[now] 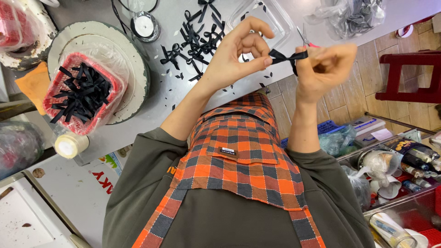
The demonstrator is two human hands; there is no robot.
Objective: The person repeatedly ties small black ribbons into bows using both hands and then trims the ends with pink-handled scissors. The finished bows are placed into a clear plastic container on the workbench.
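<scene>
Hands raised above grey table (161, 98): left hand (236, 55) pinching black ribbon bow (285, 57), right hand (325, 69) curled shut around its other end. Red basket (64, 69) of ribbon strips far left.

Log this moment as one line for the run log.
left hand: pinches black ribbon bow | right hand: grips bow's other end | finished bows on table

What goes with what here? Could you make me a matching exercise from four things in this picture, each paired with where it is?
Things:
1. black ribbon bow
2. cut black ribbon strips
3. finished black bows
4. scissors

Places:
A. in the red basket
B. heaped loose on the grey table
C. pinched between both hands
D. on the table beyond the right hand

Pairs: 1-C, 2-A, 3-B, 4-D
</scene>
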